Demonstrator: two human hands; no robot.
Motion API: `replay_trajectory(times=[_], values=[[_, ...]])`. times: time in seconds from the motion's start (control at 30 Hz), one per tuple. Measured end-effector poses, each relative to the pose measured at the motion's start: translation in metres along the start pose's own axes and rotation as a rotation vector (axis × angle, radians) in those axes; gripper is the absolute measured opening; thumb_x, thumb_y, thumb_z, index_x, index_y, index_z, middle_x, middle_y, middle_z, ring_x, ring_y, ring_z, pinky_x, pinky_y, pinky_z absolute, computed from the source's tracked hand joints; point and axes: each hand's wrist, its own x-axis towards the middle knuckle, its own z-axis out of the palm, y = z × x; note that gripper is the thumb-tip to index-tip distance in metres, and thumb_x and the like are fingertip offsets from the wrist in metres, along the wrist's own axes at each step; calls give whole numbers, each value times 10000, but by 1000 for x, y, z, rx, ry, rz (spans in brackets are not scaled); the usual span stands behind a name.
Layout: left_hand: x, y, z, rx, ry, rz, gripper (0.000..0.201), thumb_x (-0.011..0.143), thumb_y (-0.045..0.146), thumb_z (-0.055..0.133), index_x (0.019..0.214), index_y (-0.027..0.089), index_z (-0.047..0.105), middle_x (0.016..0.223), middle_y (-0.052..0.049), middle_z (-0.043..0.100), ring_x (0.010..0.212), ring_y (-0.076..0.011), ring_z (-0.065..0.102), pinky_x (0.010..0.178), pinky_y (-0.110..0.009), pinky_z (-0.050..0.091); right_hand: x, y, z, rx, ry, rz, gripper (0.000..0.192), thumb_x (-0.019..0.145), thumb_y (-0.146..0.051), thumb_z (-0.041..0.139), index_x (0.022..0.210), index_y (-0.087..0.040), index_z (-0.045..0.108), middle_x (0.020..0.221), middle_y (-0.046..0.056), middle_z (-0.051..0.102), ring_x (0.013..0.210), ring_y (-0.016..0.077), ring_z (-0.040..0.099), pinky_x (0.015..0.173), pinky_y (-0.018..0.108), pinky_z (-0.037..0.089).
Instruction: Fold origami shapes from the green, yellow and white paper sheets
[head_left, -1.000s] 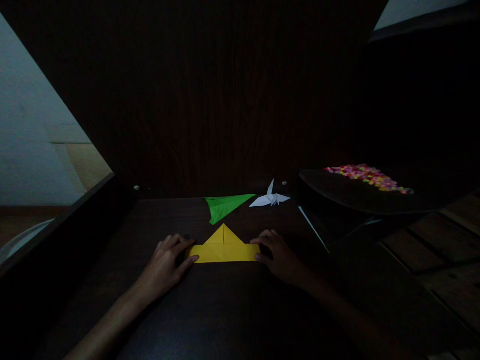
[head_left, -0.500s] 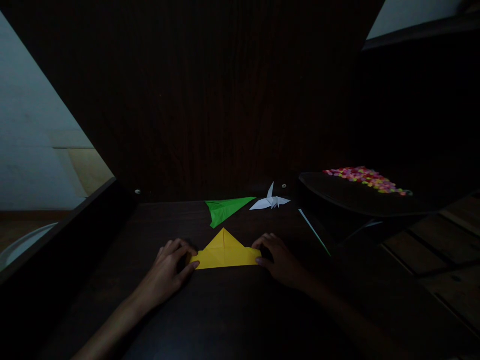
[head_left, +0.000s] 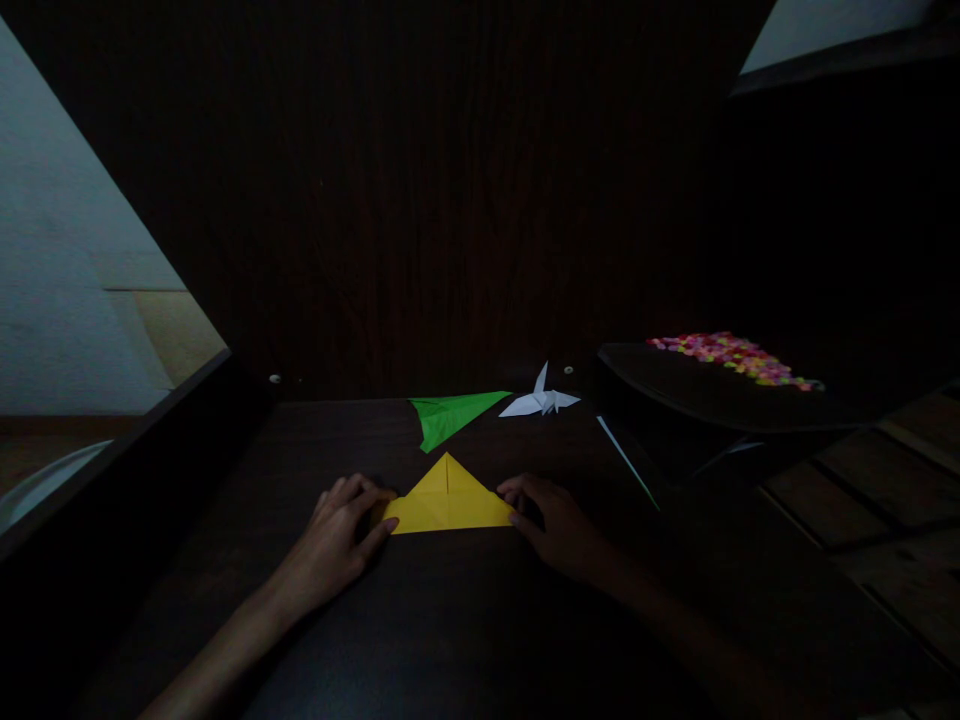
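A yellow folded paper (head_left: 448,510) lies on the dark wooden surface, with a peak at its top middle and a long straight lower edge. My left hand (head_left: 343,522) pinches its left end, the thumb at the lower edge and the fingers above. At the right end, my right hand (head_left: 551,522) holds the corner between thumb and fingers. Just beyond the peak lies a green folded paper (head_left: 454,416). To the right of that sits a white origami figure (head_left: 541,401) with pointed, wing-like flaps.
A dark curved shelf (head_left: 675,385) at the right bears a heap of small pink, red and yellow pieces (head_left: 739,358). Below it lies a thin pale strip (head_left: 628,462). A tall dark panel (head_left: 450,200) rises behind the papers, and a raised side board (head_left: 150,430) borders the left.
My right hand has shifted slightly left along the yellow paper's right end, and that end now looks narrower. The left hand keeps its hold almost unmoved.
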Motion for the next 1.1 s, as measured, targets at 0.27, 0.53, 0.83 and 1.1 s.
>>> replay_trajectory(times=[0.27, 0.53, 0.83, 1.1], values=[[0, 2, -1, 2, 10, 13, 282, 912, 392, 536, 1091, 228, 679, 1063, -80, 635, 1003, -278, 576, 915, -472, 449, -5, 5, 6, -124, 40, -207, 270, 893, -47, 492, 1099, -192, 588, 1052, 73, 668, 939, 190, 628, 840, 338, 532], [-2, 3, 0, 41, 11, -16, 361, 912, 394, 533, 1218, 237, 643, 1060, -81, 639, 994, -279, 591, 925, -480, 458, -13, -2, 14, -529, 81, -391, 252, 883, -81, 524, 1079, -161, 661, 1005, 103, 719, 897, 240, 638, 831, 400, 538], [-2, 6, -2, 49, -2, -3, 336, 912, 378, 523, 1176, 236, 674, 1045, -87, 637, 982, -283, 596, 913, -488, 458, -20, -7, 16, -725, 28, -444, 309, 828, -3, 564, 1080, -145, 673, 1033, 98, 733, 822, 228, 612, 769, 365, 518], [-1, 6, -2, 46, -8, -3, 321, 903, 363, 538, 1160, 228, 675, 1114, -99, 622, 1046, -302, 572, 944, -503, 445, -21, -12, 15, -774, 27, -489, 360, 817, 22, 530, 1125, -124, 648, 1039, 107, 730, 868, 241, 623, 851, 394, 503]])
